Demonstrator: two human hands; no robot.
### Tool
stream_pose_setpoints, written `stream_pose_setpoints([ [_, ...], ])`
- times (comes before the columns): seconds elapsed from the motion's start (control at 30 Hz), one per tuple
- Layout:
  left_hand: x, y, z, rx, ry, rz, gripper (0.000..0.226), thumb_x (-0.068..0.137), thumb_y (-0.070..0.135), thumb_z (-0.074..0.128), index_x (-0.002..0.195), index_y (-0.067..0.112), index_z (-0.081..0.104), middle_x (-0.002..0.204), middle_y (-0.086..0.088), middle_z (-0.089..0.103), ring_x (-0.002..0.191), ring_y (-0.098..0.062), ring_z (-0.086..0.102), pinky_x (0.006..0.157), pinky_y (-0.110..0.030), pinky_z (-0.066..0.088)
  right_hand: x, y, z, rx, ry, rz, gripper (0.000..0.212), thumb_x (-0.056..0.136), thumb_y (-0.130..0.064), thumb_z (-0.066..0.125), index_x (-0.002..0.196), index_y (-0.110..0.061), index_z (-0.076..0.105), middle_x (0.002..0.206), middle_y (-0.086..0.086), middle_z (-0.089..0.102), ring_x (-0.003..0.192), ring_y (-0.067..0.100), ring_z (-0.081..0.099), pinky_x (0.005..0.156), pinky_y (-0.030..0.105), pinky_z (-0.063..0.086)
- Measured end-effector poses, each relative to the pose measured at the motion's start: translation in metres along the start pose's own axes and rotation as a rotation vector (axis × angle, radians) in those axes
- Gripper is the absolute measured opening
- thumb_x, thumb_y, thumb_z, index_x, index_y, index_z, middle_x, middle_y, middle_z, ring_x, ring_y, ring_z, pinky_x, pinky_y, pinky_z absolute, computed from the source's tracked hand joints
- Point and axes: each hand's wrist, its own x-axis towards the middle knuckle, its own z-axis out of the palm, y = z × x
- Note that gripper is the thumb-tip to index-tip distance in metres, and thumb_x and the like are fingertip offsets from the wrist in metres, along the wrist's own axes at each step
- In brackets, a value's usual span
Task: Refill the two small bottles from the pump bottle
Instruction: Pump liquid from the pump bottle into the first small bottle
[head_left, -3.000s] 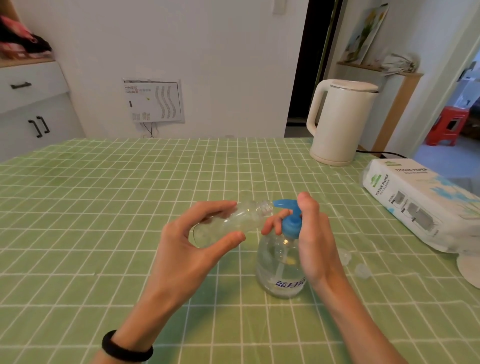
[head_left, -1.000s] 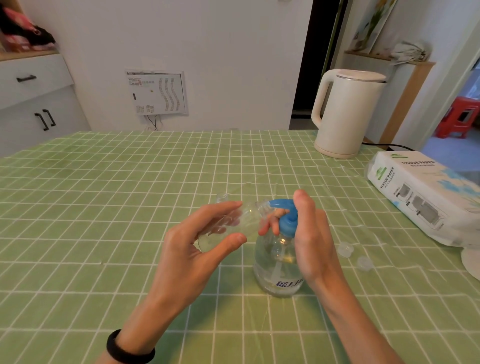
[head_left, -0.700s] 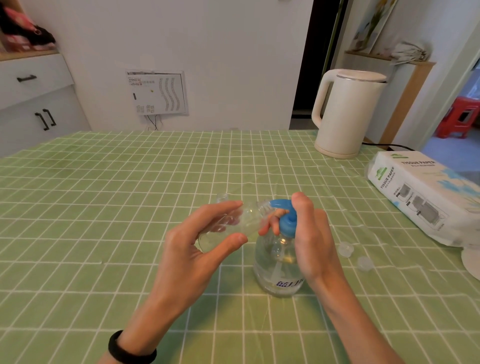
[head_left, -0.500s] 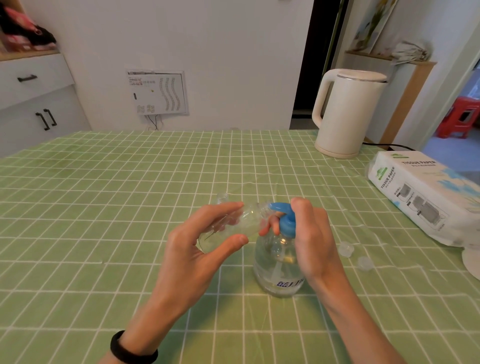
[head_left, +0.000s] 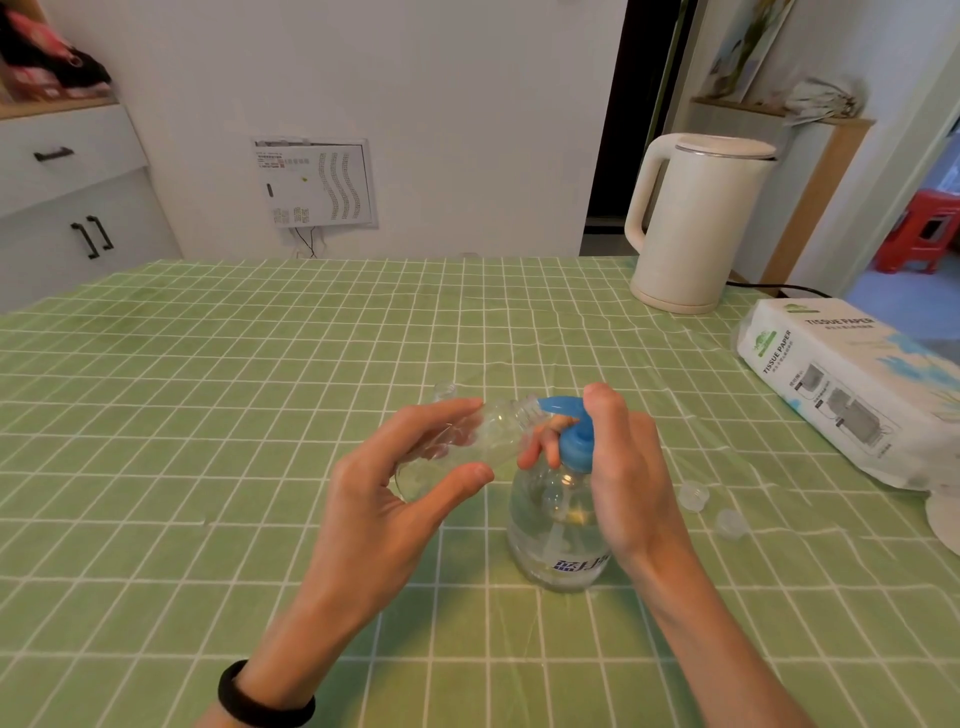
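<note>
A clear pump bottle (head_left: 556, 540) with a blue pump head (head_left: 574, 441) stands on the green checked tablecloth. My left hand (head_left: 395, 499) holds a small clear bottle (head_left: 488, 434) tilted on its side, its open mouth at the blue spout. My right hand (head_left: 623, 467) wraps around the pump head, one finger on top of it and others curled under the spout. A second small clear bottle (head_left: 445, 391) stands open just behind the held one, mostly hidden. Two small clear caps (head_left: 693, 494) (head_left: 730, 522) lie right of the pump bottle.
A white electric kettle (head_left: 691, 223) stands at the back right with its cord trailing right. A pack of tissue paper (head_left: 852, 384) lies along the right edge, a white round object (head_left: 943, 519) just in front of it. White cabinets stand at the left.
The pump head dipped under my right hand and has come up again. The small bottle stays at the spout. The camera view has shifted slightly.
</note>
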Motion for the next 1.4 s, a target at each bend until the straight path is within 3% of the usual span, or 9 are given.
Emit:
stream_pose_setpoints([
  [0.17,-0.0023,-0.0001,0.0005,0.014,-0.012,-0.008,0.045,0.086,0.04,0.077,0.129,0.043,0.068,0.121,0.017,0.076,0.115,-0.014,0.073,0.101,-0.023,0.054,0.0023,0.0013,-0.001,-0.041,-0.007,-0.012,0.053,0.096,-0.034,0.032,0.051,-0.017,0.054,0.068,0.01,0.076,0.076,0.024,0.07,0.071,0.018,0.05],
  [0.43,-0.0015,0.0004,-0.0004,0.008,0.003,-0.002,0.045,0.086,0.037,0.077,0.129,0.043,0.068,0.12,0.018,0.076,0.115,-0.013,0.073,0.1,-0.023,0.054,-0.0027,-0.0003,0.0014,-0.008,0.022,0.02,0.07,0.093,-0.072,0.024,0.049,-0.027,0.056,0.069,0.004,0.078,0.075,0.008,0.074,0.073,0.008,0.047],
  [0.6,-0.0017,0.0007,-0.0004,0.011,0.0,0.003,0.045,0.086,0.038,0.078,0.13,0.044,0.067,0.121,0.018,0.075,0.115,-0.012,0.073,0.1,-0.021,0.053,-0.0009,0.0002,0.001,0.004,0.015,-0.009,0.06,0.096,-0.054,0.033,0.05,-0.024,0.055,0.067,0.006,0.077,0.071,0.01,0.072,0.071,0.01,0.048],
  [0.73,-0.0032,0.0005,-0.0002,0.007,-0.013,-0.005,0.045,0.086,0.04,0.078,0.13,0.043,0.068,0.122,0.017,0.075,0.115,-0.012,0.073,0.101,-0.021,0.054,0.002,0.0016,-0.001,-0.051,-0.005,-0.016,0.054,0.098,-0.034,0.033,0.052,-0.016,0.055,0.07,0.009,0.077,0.075,0.028,0.068,0.07,0.021,0.05],
  [0.87,-0.0034,0.0004,0.0002,0.004,-0.011,-0.007,0.045,0.086,0.039,0.078,0.13,0.045,0.068,0.122,0.017,0.075,0.115,-0.013,0.073,0.1,-0.021,0.054,-0.0009,0.0017,0.0004,-0.037,0.005,-0.003,0.06,0.101,-0.041,0.03,0.053,-0.015,0.055,0.07,0.008,0.078,0.074,0.012,0.072,0.072,0.011,0.048],
  [1.0,-0.0027,0.0004,0.0,0.006,-0.002,0.0,0.045,0.086,0.038,0.078,0.13,0.045,0.067,0.121,0.017,0.076,0.115,-0.014,0.073,0.101,-0.023,0.054,-0.0023,0.0004,0.0012,-0.024,0.022,0.009,0.068,0.097,-0.061,0.029,0.054,-0.015,0.056,0.069,0.006,0.077,0.074,0.011,0.073,0.072,0.008,0.047],
  [1.1,-0.0029,0.0004,0.0,0.002,-0.003,-0.002,0.045,0.086,0.039,0.078,0.13,0.045,0.068,0.121,0.017,0.076,0.115,-0.014,0.073,0.1,-0.022,0.054,-0.0006,0.0014,0.0004,-0.013,0.015,-0.004,0.063,0.102,-0.046,0.03,0.054,-0.013,0.056,0.068,0.007,0.077,0.072,0.011,0.073,0.072,0.009,0.048],
  [1.23,-0.0039,0.0005,0.0003,0.01,-0.016,-0.006,0.045,0.086,0.04,0.078,0.13,0.043,0.068,0.121,0.017,0.075,0.115,-0.012,0.073,0.1,-0.019,0.053,0.0013,0.0028,-0.0022,-0.065,-0.014,-0.022,0.054,0.098,-0.033,0.031,0.054,-0.012,0.055,0.07,0.009,0.077,0.075,0.025,0.069,0.072,0.024,0.051],
  [1.4,-0.004,0.0006,0.0008,0.003,-0.009,-0.008,0.045,0.086,0.04,0.078,0.129,0.046,0.068,0.122,0.018,0.075,0.116,-0.014,0.073,0.101,-0.022,0.054,-0.0009,0.0022,-0.0002,-0.03,0.001,-0.006,0.061,0.101,-0.045,0.03,0.054,-0.016,0.055,0.072,0.008,0.078,0.077,0.017,0.073,0.074,0.015,0.05],
])
